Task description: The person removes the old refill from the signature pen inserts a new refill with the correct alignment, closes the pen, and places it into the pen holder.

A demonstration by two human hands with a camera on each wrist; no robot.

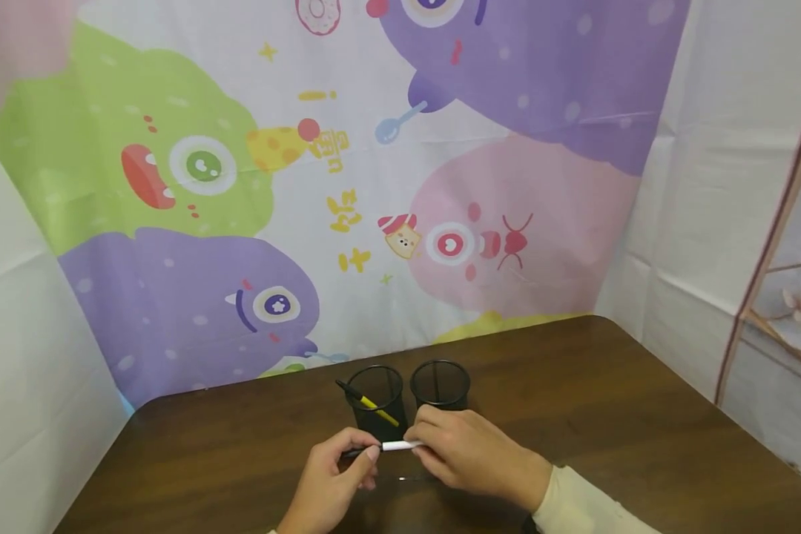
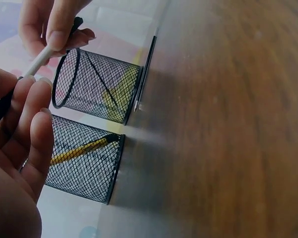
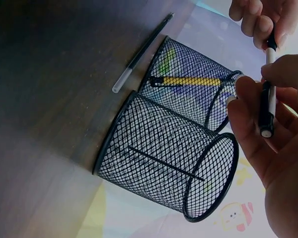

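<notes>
A pen with a white barrel [image 1: 395, 446] and black ends is held level between both hands, in front of two black mesh pen holders. My left hand [image 1: 334, 475] pinches its black tip end between thumb and fingers. Around the other end, my right hand [image 1: 470, 456] curls its fingers; the black clip [image 3: 264, 106] shows there in the right wrist view. A thin pen refill [image 3: 142, 54], dark with a clear end, lies on the table beside the holders. In the head view my right hand hides part of it.
The left mesh holder [image 3: 186, 62] contains a yellow and black pen [image 3: 188, 81]. Beside it stands the right mesh holder [image 3: 149, 139], with no pen showing inside. Both are on a dark wooden table [image 1: 561, 393], backed by a cartoon-printed cloth [image 1: 367, 311].
</notes>
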